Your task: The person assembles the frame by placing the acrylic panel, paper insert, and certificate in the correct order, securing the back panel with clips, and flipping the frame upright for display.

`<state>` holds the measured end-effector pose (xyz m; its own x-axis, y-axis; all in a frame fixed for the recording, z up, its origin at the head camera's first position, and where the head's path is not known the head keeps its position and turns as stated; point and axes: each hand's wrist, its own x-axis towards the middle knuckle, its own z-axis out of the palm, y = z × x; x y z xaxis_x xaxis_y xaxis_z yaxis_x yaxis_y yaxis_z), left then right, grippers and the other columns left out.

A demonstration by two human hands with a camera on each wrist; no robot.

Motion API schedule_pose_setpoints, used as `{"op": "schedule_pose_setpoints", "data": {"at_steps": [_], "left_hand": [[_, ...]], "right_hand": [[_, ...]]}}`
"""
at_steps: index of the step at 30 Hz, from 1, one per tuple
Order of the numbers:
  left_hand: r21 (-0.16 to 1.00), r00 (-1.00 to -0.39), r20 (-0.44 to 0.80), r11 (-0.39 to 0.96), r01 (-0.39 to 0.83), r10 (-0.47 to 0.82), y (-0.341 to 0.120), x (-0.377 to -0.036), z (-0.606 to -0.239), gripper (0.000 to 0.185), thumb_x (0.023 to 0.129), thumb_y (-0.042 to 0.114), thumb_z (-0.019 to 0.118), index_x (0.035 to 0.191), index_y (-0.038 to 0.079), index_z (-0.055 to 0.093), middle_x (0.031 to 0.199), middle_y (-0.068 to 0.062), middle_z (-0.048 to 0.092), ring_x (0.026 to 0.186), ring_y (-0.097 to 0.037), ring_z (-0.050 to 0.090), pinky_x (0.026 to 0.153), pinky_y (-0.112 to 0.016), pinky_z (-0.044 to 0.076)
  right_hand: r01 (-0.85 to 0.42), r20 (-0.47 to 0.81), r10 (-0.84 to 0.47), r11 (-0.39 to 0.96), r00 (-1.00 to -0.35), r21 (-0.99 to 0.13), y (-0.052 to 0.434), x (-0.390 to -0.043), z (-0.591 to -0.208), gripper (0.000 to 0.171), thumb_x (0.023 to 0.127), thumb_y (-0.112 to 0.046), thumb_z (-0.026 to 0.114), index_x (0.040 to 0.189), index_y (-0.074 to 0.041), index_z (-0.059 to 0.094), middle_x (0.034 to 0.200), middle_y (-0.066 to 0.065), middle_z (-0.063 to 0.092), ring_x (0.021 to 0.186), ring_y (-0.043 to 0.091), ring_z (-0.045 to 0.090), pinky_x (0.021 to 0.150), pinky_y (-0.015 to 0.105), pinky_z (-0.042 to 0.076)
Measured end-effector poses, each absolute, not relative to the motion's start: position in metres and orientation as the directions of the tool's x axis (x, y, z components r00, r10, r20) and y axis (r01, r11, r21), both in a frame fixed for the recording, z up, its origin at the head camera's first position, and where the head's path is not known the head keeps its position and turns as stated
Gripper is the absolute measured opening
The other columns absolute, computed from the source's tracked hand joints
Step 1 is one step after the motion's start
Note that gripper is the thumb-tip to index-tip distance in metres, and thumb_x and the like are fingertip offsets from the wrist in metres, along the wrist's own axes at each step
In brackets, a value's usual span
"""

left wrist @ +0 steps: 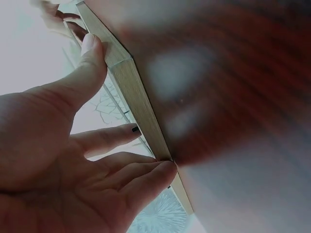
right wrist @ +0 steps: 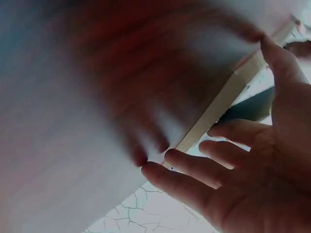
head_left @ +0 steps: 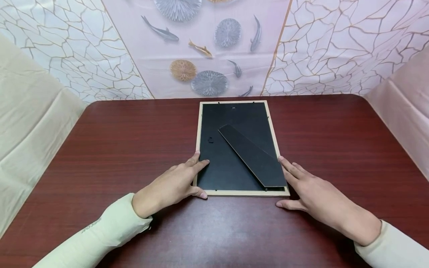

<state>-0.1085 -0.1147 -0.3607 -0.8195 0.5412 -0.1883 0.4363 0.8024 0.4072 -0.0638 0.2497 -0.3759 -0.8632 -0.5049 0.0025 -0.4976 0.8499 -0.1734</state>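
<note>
Red-brown table (head_left: 100, 149), one picture frame (head_left: 238, 192), two hands

- Picture frame (head_left: 198, 149): pale wood rim, black backing board, black stand strut (head_left: 252, 155).
- Table (head_left: 100, 149): dark reddish-brown woodgrain.
- Backdrop (head_left: 207, 44): pink with grey and orange fish; white, gold-veined side panels.
- Sleeves (head_left: 97, 234): cream.

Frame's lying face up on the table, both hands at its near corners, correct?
Not quite: the picture frame lies face down. The head view shows its black backing board and the folded stand on top. The left hand and right hand are at its near corners on the table.
</note>
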Motion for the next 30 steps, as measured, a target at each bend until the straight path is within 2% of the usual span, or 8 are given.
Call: {"op": "schedule_pose_setpoints", "data": {"at_steps": [8,16,18,21,23,26,28,30], "left_hand": [[0.367,-0.811,-0.188,0.806,0.465,0.554,-0.120,-0.109,-0.357,0.092,0.087,0.044,0.083,0.160,0.007,0.042,0.170,-0.028,0.024,0.136,-0.040,0.060,0.110,-0.053,0.050],[0.392,-0.802,-0.190,0.793,0.467,0.566,-0.123,-0.109,-0.357,0.094,0.086,0.046,0.084,0.160,0.006,0.042,0.171,-0.027,0.022,0.150,-0.040,0.045,0.115,-0.052,0.047],[0.396,-0.797,-0.185,0.786,0.475,0.574,-0.124,-0.111,-0.358,0.096,0.085,0.047,0.084,0.160,0.006,0.042,0.171,-0.026,0.023,0.154,-0.040,0.037,0.118,-0.053,0.043],[0.398,-0.787,-0.177,0.775,0.491,0.590,-0.127,-0.114,-0.359,0.100,0.084,0.048,0.086,0.160,0.003,0.040,0.171,-0.025,0.024,0.158,-0.043,0.028,0.122,-0.056,0.036],[0.394,-0.784,-0.179,0.774,0.496,0.594,-0.130,-0.117,-0.359,0.103,0.083,0.047,0.087,0.160,0.000,0.038,0.171,-0.023,0.025,0.159,-0.046,0.024,0.124,-0.058,0.032],[0.394,-0.782,-0.189,0.775,0.494,0.594,-0.133,-0.120,-0.359,0.107,0.082,0.047,0.088,0.160,-0.002,0.035,0.173,-0.020,0.024,0.159,-0.047,0.020,0.126,-0.060,0.028],[0.389,-0.779,-0.194,0.776,0.497,0.596,-0.134,-0.122,-0.360,0.109,0.081,0.049,0.088,0.161,-0.002,0.034,0.173,-0.019,0.024,0.160,-0.048,0.018,0.126,-0.061,0.026],[0.386,-0.775,-0.199,0.775,0.500,0.599,-0.135,-0.124,-0.360,0.110,0.080,0.050,0.088,0.161,-0.001,0.034,0.174,-0.017,0.023,0.160,-0.048,0.017,0.126,-0.063,0.024]], "right_hand": [[-0.585,0.079,-0.584,0.811,-0.808,0.022,0.248,-0.067,-0.378,0.090,0.085,-0.060,0.076,0.143,0.007,0.058,0.161,0.024,0.046,0.130,0.046,0.063,0.095,0.055,0.058],[-0.530,-0.103,-0.570,0.805,-0.815,-0.266,0.265,-0.082,-0.361,0.097,0.087,-0.070,0.069,0.158,-0.008,0.047,0.170,0.011,0.036,0.145,0.036,0.051,0.097,0.052,0.056],[-0.538,-0.106,-0.597,0.775,-0.795,-0.333,0.272,-0.092,-0.356,0.094,0.088,-0.064,0.073,0.157,-0.006,0.047,0.168,0.012,0.039,0.145,0.036,0.051,0.109,0.036,0.051],[-0.520,-0.089,-0.603,0.744,-0.793,-0.419,0.277,-0.110,-0.347,0.084,0.092,-0.050,0.076,0.157,-0.005,0.047,0.166,0.016,0.042,0.147,0.037,0.048,0.115,0.008,0.029],[-0.488,-0.088,-0.581,0.747,-0.809,-0.451,0.277,-0.125,-0.343,0.077,0.096,-0.043,0.074,0.157,-0.005,0.047,0.165,0.017,0.043,0.148,0.038,0.048,0.113,0.003,0.022],[-0.435,-0.108,-0.534,0.775,-0.839,-0.458,0.271,-0.150,-0.338,0.071,0.102,-0.038,0.069,0.158,-0.003,0.044,0.166,0.018,0.041,0.150,0.040,0.044,0.123,0.029,0.034],[-0.407,-0.128,-0.505,0.800,-0.854,-0.441,0.266,-0.167,-0.339,0.071,0.104,-0.037,0.066,0.159,-0.001,0.041,0.167,0.020,0.037,0.151,0.042,0.042,0.122,0.052,0.036],[-0.387,-0.141,-0.481,0.820,-0.865,-0.423,0.261,-0.183,-0.342,0.073,0.105,-0.036,0.065,0.160,0.002,0.038,0.168,0.025,0.034,0.151,0.046,0.039,0.120,0.062,0.034]]}}
